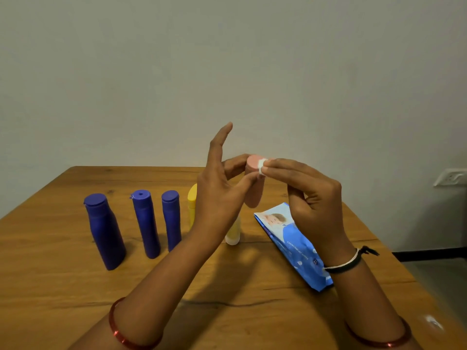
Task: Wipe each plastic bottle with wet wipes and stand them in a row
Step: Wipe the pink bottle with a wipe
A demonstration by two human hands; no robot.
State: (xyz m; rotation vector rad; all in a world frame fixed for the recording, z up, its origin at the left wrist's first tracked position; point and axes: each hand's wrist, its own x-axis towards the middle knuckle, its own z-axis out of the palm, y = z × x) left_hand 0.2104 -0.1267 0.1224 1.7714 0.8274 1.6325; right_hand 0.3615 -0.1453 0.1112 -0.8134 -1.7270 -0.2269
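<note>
Your left hand point(217, 195) holds the pink bottle point(254, 188) up above the bench point(63, 286), thumb and a finger curled round its upper body while the index finger points straight up. Your right hand point(307, 198) pinches a small white wet wipe point(262, 168) against the bottle's cap, so both grips are clamped, one on the bottle and one on the wipe. On the bench to the left, three blue bottles point(145, 223) stand upright in a row, with a yellow bottle point(192, 200) next to them, partly hidden behind your left wrist. A pale yellow bottle point(233, 232) stands just beyond it. The blue wipes pack point(295, 246) lies flat under your right wrist.
</note>
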